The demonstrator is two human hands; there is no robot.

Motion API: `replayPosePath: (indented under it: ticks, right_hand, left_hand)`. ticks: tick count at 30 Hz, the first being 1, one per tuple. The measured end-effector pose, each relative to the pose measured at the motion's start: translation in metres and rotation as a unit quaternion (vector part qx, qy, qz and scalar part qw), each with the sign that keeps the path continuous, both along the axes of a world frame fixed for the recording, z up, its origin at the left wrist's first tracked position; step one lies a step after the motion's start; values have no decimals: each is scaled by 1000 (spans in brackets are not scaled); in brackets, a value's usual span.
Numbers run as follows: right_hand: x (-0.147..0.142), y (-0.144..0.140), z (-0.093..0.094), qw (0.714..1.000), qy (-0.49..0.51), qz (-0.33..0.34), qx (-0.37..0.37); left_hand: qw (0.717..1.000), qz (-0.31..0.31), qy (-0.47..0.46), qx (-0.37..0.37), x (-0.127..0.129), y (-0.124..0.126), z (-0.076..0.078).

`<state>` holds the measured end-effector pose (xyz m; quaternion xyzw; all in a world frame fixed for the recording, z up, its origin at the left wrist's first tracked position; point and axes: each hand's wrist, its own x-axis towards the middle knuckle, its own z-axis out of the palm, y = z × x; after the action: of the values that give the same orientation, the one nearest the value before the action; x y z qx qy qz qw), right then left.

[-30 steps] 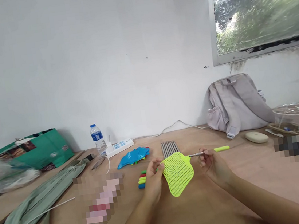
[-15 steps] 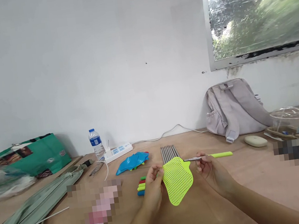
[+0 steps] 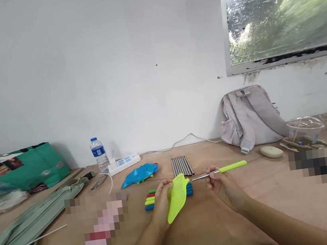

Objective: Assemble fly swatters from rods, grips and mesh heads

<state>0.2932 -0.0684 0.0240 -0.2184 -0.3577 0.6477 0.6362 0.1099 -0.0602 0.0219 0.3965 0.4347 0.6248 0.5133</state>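
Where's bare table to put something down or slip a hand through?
Bare tabletop lies right of the right hand, on the near side of the cream oval case; another patch separates the silver rods from the backpack. It's crowded around the left hand, with coloured handles and blue mesh pieces close by.

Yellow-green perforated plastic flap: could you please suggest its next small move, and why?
Perhaps align the flap with the silver metal rod: the left hand holds the flap, the right hand holds the rod, and the flap's neck and rod's tip look apart.
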Motion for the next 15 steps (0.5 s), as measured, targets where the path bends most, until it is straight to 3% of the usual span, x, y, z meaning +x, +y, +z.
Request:
replayPosePath:
  ticks: [3,7,15]
  right_hand:
    - [-1,-3,-1,998,-40,6,40]
    - [1,-3,-1,995,-65,24,71]
    - [10,4,4,998,-17,26,62]
  left_hand:
    - [997,-55,-45,-3,1,-3,-1]
    - [997,-62,-46,-4,0,-5,0]
    - [994,-76,-76,-13,0,-5,-1]
